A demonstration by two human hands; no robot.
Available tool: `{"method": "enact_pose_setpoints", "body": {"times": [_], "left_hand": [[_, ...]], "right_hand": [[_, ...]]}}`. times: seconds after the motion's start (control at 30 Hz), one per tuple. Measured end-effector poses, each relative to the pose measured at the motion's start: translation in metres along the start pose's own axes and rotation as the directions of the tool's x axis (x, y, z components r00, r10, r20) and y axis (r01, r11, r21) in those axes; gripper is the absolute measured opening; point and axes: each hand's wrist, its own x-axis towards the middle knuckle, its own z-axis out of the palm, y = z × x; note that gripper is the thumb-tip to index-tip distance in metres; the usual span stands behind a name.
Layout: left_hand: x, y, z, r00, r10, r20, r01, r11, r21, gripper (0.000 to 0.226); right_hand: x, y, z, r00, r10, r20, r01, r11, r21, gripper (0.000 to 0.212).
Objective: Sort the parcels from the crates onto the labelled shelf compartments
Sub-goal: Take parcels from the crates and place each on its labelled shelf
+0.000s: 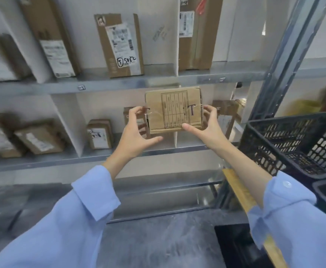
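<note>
Here our left hand [137, 130] curls its fingertips [134, 111] on the left edge of the flat brown cardboard parcel [173, 111]. Our right hand [206, 128] grips the right edge, thumb under the bottom. The parcel hangs above the grey metal shelf's [42, 161] front edge, across the white divider [175, 141]. There is open room just right of the divider. The printed face is turned to us, long axis level.

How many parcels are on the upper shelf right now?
4: blurred parcel far left; tall leaning parcel beside it; parcel marked 5082 in the middle; red-tagged parcel at right. More may sit beyond the frame.
</note>
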Motion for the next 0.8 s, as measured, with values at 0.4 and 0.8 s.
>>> {"method": "enact_pose_setpoints", "body": {"times": [0.4,0.8], "left_hand": [[-0.09,-0.012,-0.098,0.985,-0.016,-0.171,0.004,0.998,-0.069,0.089],[-0.135,-0.015,-0.16,0.954,-0.08,-0.29,0.091,0.995,0.027,0.113]], "right_hand": [[-0.042,-0.04,0.11,0.968,-0.193,0.159,0.195,0.981,0.001,0.112],[-0.043,-0.074,0.181,0.942,-0.122,0.313,0.072,0.983,0.168,0.074]]}}
